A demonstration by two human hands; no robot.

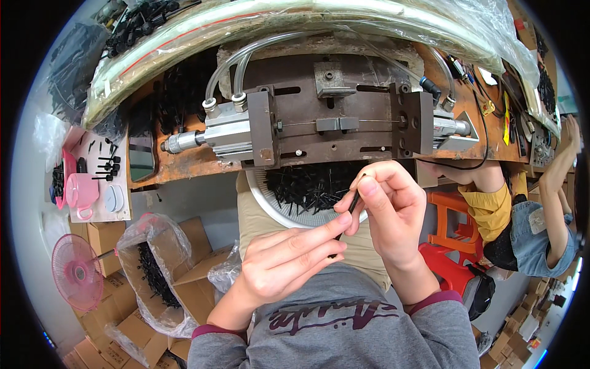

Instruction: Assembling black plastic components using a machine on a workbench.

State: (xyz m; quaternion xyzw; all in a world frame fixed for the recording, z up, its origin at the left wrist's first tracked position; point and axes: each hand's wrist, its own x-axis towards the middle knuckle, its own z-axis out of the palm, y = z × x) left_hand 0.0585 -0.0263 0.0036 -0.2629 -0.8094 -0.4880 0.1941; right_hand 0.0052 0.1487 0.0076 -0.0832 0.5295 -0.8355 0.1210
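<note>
A thin black rod-like part (353, 203) slants between my two hands, above my lap. My right hand (396, 212) pinches its upper end between thumb and fingers. The fingers of my left hand (289, 258) close around the lower stretch, and a dark tip shows below them. What exactly the part is cannot be made out. Behind my hands, a round white basket (261, 198) rests on my lap, with many small black parts (307, 187) heaped in it.
Ahead is a metal fixture (332, 138) with a pneumatic cylinder (227, 136) at the left and clear hoses, on a wooden bench (193, 165). A plastic-lined carton (153, 270) of black parts and a pink fan (77, 270) stand left. Right are stools (452, 224) and other people.
</note>
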